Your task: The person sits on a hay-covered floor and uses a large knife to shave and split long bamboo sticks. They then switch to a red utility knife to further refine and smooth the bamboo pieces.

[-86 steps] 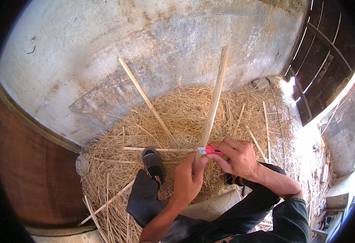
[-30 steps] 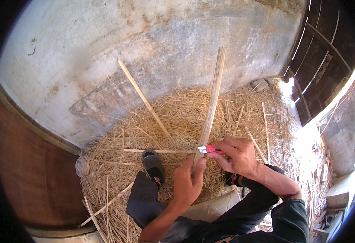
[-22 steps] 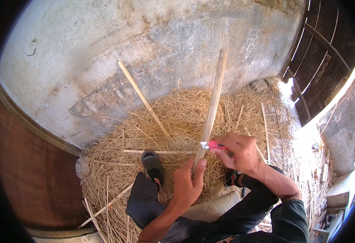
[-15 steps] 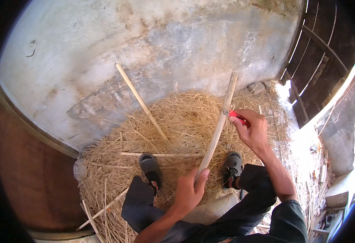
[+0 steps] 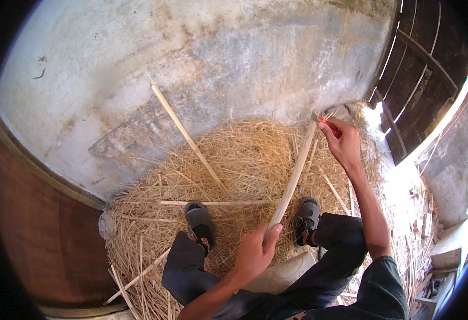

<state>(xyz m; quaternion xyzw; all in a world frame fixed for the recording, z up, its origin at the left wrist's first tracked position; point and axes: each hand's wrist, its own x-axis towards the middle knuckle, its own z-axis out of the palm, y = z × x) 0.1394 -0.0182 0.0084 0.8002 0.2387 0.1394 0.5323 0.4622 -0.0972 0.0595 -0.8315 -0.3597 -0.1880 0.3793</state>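
My left hand [image 5: 256, 253] is closed around the near end of a pale wooden stick [image 5: 292, 186], which slants up and away to the right. In my right hand [image 5: 343, 141] is a small red-handled blade tool [image 5: 330, 128], gripped between thumb and fingers. Its grey metal head meets the far tip of the stick. A few thin yellowish shavings [image 5: 327, 114] curl beside that head. The exact kind of tool is too small to make out.
Straw and shavings [image 5: 255, 154] cover the floor around my two grey-black shoes [image 5: 199, 218]. Another pale stick [image 5: 188, 138] leans on the stained wall [image 5: 218, 64]. A thin stick [image 5: 218, 202] lies across the straw. A brown panel [image 5: 47, 229] stands left; dark boards [image 5: 420, 64] are at right.
My right hand has slid the red-handled tool away from me along the stick, from partway up to its far tip. The left hand has shifted slightly right, still holding the stick.
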